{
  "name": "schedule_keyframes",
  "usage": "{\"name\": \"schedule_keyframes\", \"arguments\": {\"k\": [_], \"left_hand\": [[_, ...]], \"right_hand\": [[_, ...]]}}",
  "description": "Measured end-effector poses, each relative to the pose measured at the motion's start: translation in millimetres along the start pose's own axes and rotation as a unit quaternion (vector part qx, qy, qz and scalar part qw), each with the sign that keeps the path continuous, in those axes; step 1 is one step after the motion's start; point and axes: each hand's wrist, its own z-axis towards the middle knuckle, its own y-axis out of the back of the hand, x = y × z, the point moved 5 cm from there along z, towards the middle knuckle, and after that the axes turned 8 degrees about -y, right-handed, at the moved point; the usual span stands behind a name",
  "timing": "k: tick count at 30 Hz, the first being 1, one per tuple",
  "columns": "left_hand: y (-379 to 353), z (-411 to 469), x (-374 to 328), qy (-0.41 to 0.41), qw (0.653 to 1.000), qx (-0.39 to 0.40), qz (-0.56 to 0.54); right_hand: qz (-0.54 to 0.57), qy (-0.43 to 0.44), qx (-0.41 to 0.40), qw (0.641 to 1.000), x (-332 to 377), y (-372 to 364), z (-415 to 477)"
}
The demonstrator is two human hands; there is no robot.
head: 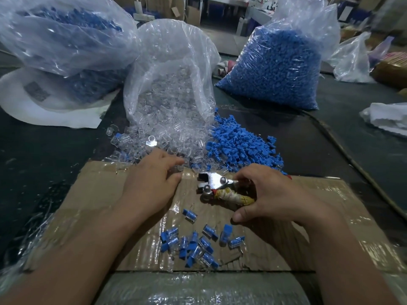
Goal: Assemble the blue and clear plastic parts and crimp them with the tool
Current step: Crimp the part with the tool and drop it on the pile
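Risk: misfeed judged likely, as clear parts [158,142] are glossy, slippery and heaped loose. Left hand [152,179] curled at heap edge; grasp cannot be confirmed. Crimp tool [217,187] gripped by right hand [271,194] — tape-wrapped handles, steel head. Blue parts [240,146] matte, ribbed, piled beside. Finished pieces [193,245] scattered on taped cardboard [97,186].

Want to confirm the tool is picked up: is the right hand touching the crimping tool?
Touching. The head view shows the right hand with fingers curled round the wrapped handles of the crimping tool, thumb beneath them.
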Motion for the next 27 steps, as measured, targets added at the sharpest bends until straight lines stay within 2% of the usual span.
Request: {"name": "schedule_keyframes", "arguments": {"k": [10, 19, 25, 27], "left_hand": [[3.3, -1.8, -6.0, -0.020, 1.000, -0.021, -0.007], [-1.8, -0.1, -4.9, -0.021, 0.998, 0.031, 0.051], [2.2, -1.4, -8.5, -0.028, 1.000, -0.004, -0.006], [4.4, -1.1, -7.4, -0.020, 0.999, -0.029, -0.042]], "right_hand": [[-0.015, -0.021, 0.003, 1.000, -4.9, 1.4, -0.8], [-0.018, -0.038, 0.019, 0.999, -4.9, 1.3, -4.2], [-0.015, -0.043, 0.015, 0.999, -4.9, 3.8, -3.7], [0.026, -0.046, -0.021, 0.998, -4.1, 8.3, -2.6]]}}
